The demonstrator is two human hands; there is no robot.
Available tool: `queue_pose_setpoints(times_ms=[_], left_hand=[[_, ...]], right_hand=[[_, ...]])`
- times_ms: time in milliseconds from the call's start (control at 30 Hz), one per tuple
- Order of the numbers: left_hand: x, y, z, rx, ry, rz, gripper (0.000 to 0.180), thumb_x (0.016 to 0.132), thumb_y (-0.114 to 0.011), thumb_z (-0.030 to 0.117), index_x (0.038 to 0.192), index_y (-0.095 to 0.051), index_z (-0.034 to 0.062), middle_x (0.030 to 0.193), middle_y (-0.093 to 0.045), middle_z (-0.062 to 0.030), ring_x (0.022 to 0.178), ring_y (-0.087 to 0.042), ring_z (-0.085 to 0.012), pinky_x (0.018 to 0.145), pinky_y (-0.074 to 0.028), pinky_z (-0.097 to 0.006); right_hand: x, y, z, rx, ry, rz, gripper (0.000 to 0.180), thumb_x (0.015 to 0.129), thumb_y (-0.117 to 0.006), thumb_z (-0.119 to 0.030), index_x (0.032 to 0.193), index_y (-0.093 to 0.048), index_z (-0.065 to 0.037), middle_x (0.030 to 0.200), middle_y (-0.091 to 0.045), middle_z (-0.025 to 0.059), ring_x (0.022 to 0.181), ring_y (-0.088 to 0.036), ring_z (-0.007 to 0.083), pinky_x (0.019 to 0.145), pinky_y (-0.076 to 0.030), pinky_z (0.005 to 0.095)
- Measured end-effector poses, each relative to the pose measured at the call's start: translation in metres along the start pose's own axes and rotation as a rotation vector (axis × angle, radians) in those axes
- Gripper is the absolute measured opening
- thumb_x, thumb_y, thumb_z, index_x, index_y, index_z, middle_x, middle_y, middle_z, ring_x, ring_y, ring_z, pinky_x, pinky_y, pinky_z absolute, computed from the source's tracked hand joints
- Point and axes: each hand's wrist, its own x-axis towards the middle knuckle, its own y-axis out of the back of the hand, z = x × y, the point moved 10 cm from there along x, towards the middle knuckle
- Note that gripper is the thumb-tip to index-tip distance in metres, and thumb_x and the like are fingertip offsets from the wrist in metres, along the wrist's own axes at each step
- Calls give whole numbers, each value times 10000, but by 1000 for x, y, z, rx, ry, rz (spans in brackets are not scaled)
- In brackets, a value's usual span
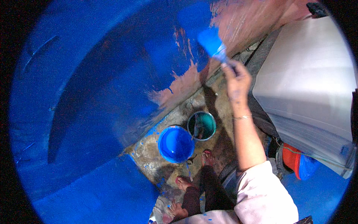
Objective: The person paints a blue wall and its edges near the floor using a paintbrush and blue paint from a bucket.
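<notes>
My right hand (238, 80) is closed round the handle of a wide paintbrush (210, 42). The raised arm is stretched forward, and the brush's bristles are loaded with bright blue paint, up against the wall (112, 86). Deep blue covers most of that wall, while a reddish-pink patch (246, 22) shows at the upper right and along the lower edge. Low in the view, my left hand (178, 211) rests beside my leg with its fingers apart, holding nothing that I can make out. A bucket of blue paint (176, 145) stands on the floor before my feet.
Touching the paint bucket is a dark green container (201, 126) with liquid in it. A large pale covered bulk (309, 74) fills the right side. Below it sit a red bucket (291, 161) and a blue one (308, 167). Paint drips spot the concrete floor (149, 151).
</notes>
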Motion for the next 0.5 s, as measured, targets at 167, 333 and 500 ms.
queue_pose_setpoints(times_ms=[167,333,500], left_hand=[[6,8,7,48,-15,-95,409,546,-616,207,924,-601,52,1338,-398,-170,1195,-460,-347,1019,-218,-661],[6,8,4,60,49,-145,417,568,-625,215,962,-615,79,1328,-399,-147,1210,-444,-334,1052,-202,-615],[3,14,3,34,111,-123,399,573,-620,208,959,-618,103,1324,-410,-137,1195,-454,-331,1064,-193,-597]], right_hand=[[-50,-26,113,-372,-249,-79,221,789,-683,-200,940,-669,-39,851,-674,170,802,-646,276,728,-486,377],[-31,1,65,-569,-268,-45,211,807,-654,-203,950,-667,-49,845,-665,181,787,-636,335,730,-481,375],[-2,9,-77,-474,3,-35,185,824,-639,-191,944,-674,-54,833,-663,185,792,-643,343,723,-490,397]])
